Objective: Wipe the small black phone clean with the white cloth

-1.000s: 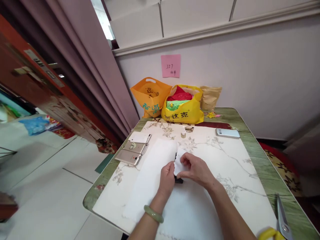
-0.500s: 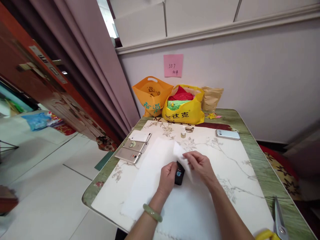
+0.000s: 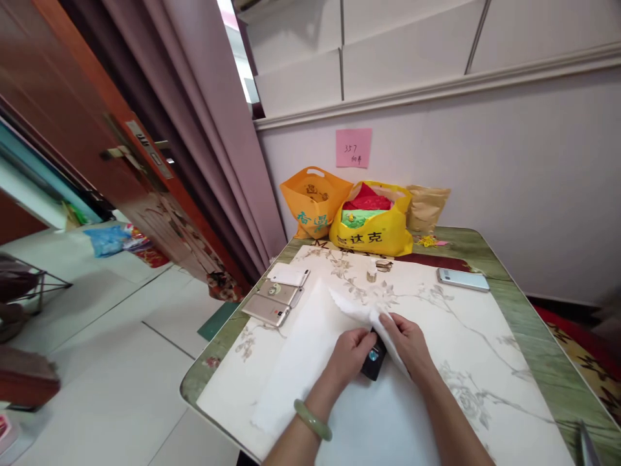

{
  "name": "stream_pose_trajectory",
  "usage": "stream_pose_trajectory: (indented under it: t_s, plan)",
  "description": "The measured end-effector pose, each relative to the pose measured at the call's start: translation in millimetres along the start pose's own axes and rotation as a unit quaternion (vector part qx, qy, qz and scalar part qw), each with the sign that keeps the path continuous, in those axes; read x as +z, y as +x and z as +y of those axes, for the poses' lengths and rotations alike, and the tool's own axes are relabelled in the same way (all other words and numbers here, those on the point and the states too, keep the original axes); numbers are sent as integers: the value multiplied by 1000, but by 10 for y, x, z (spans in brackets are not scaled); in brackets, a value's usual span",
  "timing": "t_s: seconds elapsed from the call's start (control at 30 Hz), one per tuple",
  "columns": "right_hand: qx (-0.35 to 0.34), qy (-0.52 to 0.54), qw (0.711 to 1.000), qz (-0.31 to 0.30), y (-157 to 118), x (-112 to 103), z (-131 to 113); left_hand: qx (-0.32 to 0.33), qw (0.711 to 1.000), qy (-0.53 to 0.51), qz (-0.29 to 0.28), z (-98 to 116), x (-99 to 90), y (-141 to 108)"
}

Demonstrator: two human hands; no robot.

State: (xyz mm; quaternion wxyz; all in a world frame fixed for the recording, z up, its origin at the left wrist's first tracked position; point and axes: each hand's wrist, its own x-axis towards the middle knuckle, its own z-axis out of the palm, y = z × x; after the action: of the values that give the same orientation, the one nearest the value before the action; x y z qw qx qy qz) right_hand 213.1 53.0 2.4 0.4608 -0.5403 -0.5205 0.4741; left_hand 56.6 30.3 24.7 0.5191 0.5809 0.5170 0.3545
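Observation:
A small black box (image 3: 373,366) with a round blue mark lies on a large thin white sheet (image 3: 291,369) that looks like paper. My left hand (image 3: 350,355) is closed on the box's upper left edge, a green bangle (image 3: 313,421) on its wrist. My right hand (image 3: 408,343) pinches a raised edge of the sheet and holds it against the box's upper right side. The folded sheet and my fingers hide part of the box.
Three phones (image 3: 266,307) lie on the left, another phone (image 3: 463,279) on the right. A small bottle (image 3: 371,272) stands ahead. An orange bag (image 3: 315,200), a full yellow bag (image 3: 371,236) and a brown paper bag (image 3: 427,208) line the back. Scissors (image 3: 588,446) lie front right.
My right hand has drawn the sheet's edge down and closer over the box. My left hand keeps hold of the box. The whole view has shifted, so everything appears further right and lower.

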Motion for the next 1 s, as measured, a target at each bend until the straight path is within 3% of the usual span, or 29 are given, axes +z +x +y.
stream_pose_trajectory:
  t_s: [0.17,0.33,0.43,0.6,0.73,0.87,1.0]
  plan:
    - [8,12,995,96,26,-1,81,-29,1000,3,1,49,23,117]
    - [-59,23,980,188,45,-49,31,-9,990,-100,99,13,78,63]
    - [-81,-10,986,142,25,-32,-54,-2,979,-159,126,33,88,17]
    - [4,49,999,12,-65,89,-156,31,984,-169,46,116,76,-15]
    - [39,114,993,9,-81,150,-143,11,993,-111,41,126,110,40]
    - [48,145,988,27,-63,182,-120,1,990,-50,134,128,192,177]
    - [17,77,996,49,-62,196,-128,17,965,-25,261,167,229,383]
